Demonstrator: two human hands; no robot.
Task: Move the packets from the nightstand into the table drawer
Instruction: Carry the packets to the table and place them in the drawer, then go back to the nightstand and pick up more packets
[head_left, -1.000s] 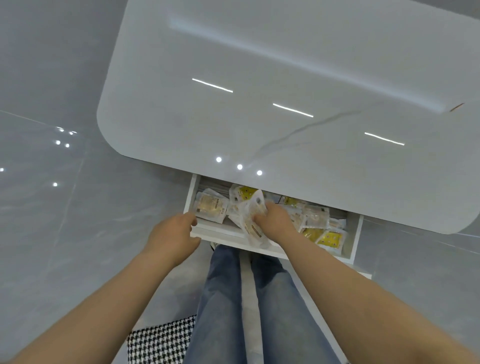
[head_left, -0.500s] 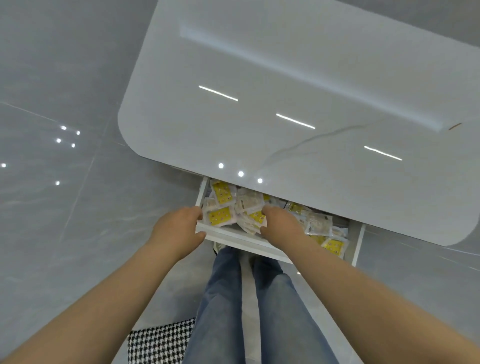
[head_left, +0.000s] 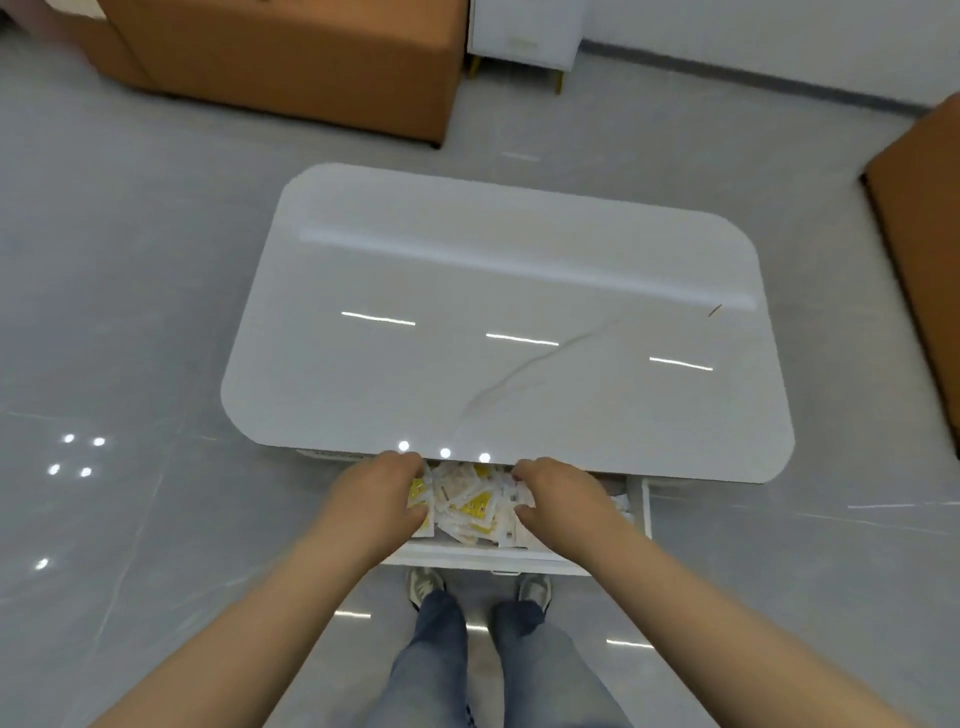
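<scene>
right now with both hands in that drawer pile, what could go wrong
The left hand and right hand grip a loose heap of packets near the drawer front; some could slip over it to the floor. The heap may also stand high enough to jam under the tabletop when the drawer shuts.

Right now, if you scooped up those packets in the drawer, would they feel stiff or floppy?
The packets are probably floppy: they lie bent and overlapping in the drawer. Likely light, being thin and flat. Their smooth film may let them slide apart.
</scene>
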